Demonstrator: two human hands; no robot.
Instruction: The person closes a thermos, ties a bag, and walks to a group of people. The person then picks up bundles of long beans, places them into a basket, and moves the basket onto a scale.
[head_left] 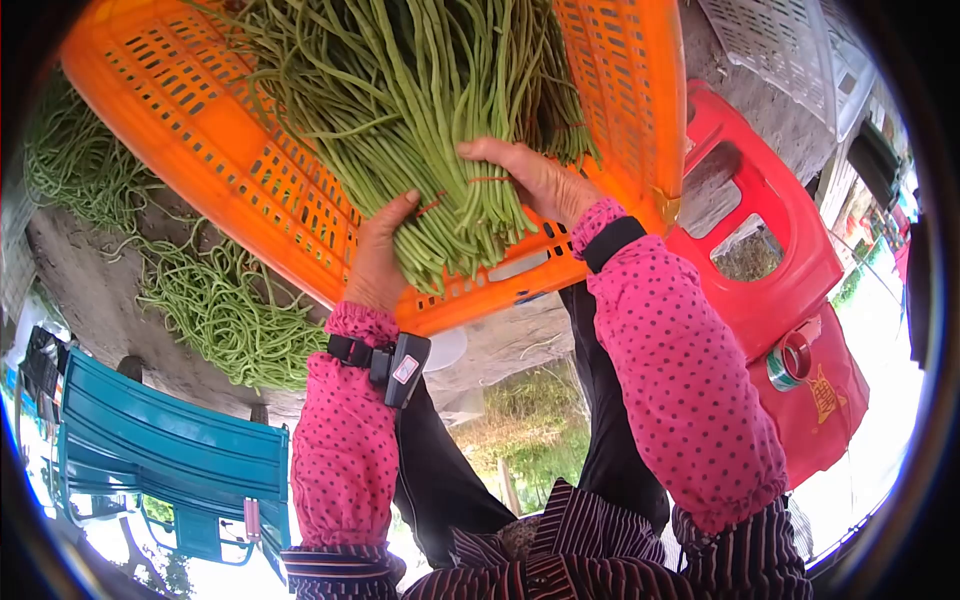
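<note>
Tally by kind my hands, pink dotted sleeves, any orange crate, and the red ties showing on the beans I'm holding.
Left hand and right hand: 2
Pink dotted sleeves: 2
Red ties on held beans: 2
Orange crate: 1
Total: 7

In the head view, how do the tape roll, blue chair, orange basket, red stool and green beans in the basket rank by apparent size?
1. Orange basket
2. Green beans in it
3. Red stool and blue chair: too alike to rank
4. Tape roll

Bundled beans in orange crate, loose beans on ground
</note>
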